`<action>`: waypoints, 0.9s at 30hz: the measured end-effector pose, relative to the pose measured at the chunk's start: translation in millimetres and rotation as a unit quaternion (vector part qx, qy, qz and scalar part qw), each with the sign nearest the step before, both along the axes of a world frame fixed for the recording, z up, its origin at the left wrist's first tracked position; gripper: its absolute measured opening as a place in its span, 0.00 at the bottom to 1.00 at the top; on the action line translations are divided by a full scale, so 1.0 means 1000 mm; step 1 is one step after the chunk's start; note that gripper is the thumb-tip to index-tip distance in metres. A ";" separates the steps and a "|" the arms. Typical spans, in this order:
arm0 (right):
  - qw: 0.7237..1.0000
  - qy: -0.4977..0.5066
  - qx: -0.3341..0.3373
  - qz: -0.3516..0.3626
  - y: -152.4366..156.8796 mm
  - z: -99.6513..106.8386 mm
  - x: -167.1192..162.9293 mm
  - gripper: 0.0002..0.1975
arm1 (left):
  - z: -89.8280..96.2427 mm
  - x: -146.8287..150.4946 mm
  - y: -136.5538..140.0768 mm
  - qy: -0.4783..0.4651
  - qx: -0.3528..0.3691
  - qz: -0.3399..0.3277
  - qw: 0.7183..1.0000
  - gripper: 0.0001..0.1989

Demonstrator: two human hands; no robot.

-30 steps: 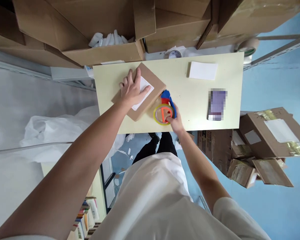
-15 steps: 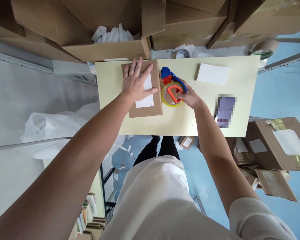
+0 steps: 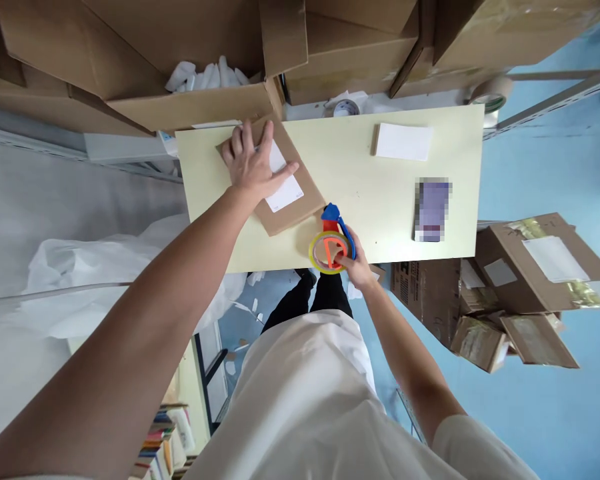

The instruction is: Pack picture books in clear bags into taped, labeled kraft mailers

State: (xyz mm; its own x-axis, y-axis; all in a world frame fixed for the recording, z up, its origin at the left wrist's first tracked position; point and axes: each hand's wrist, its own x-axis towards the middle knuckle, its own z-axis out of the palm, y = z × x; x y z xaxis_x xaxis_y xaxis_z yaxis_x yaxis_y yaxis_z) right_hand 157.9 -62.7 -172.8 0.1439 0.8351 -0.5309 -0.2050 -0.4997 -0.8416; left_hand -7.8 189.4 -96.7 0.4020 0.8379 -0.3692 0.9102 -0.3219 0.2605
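Note:
A flat brown cardboard box (image 3: pixel 303 177) lies turned at an angle on the pale yellow table (image 3: pixel 360 180). On its top is a white label (image 3: pixel 286 193). My left hand (image 3: pixel 254 163) rests on the box with fingers spread, partly covering the label. In my right hand (image 3: pixel 356 262) is a tape dispenser (image 3: pixel 331 215) with a blue head, orange-red frame and a yellow-edged roll of tape. The fingers wrap round its handle. It is held over the table's near edge, its blue head close to the box's near right corner.
A white stack of paper or cards (image 3: pixel 404 142) and a blurred phone-like object (image 3: pixel 433 210) lie on the table's right side. Large open cartons (image 3: pixel 190 103) line the back, one holding white packing pieces. Tape rolls (image 3: pixel 347 108) sit behind the table. Boxes (image 3: pixel 545 267) are piled on the right.
The box has rotated on the table under my left hand. My right hand has brought the tape dispenser nearer to my body and slightly left. The view has shifted a little.

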 end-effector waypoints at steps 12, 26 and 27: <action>0.989 0.071 0.030 0.129 0.169 0.004 0.106 0.30 | 0.003 -0.003 -0.013 -0.020 0.063 -0.065 0.996 0.37; 0.981 0.078 -0.033 0.176 0.027 0.016 0.086 0.40 | -0.013 0.000 -0.010 -0.036 0.060 -0.051 0.996 0.38; 0.979 0.078 -0.033 0.186 0.019 0.017 0.076 0.40 | -0.015 -0.001 -0.010 -0.043 0.063 -0.052 0.996 0.38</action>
State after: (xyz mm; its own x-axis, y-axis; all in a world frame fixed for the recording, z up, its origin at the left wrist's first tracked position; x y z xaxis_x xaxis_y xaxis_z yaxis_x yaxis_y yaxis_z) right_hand 233.7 -43.5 -155.6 -0.2508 0.7776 -0.5766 -0.1222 -0.6163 -0.7780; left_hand -8.6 179.8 -111.5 0.5146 0.8276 -0.2243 0.8463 -0.4482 0.2880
